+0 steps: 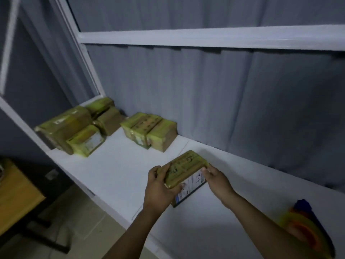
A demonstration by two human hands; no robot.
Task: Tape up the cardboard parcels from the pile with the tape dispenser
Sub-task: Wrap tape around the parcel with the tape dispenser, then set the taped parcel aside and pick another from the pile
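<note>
One parcel (pixel 183 165) held over white shelf (pixel 121 165), curtain (pixel 205 100) behind.

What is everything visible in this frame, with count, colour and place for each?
held parcel: one, yellow-green tape with a white label, above the shelf's front middle
left pile of parcels: about four, yellow-green and brown, shelf's far left end
middle parcels: two or three (too blurred to be sure), yellow-green and brown, near the curtain
tape dispenser: one, orange, yellow and blue, blurred, shelf's right end
shelf: one, white
upper rail: one, white, above the shelf
curtain: one, grey, behind the shelf
desk: one, yellow top, lower left
left hand: one, grips the held parcel's left end
right hand: one, grips its right end
</note>
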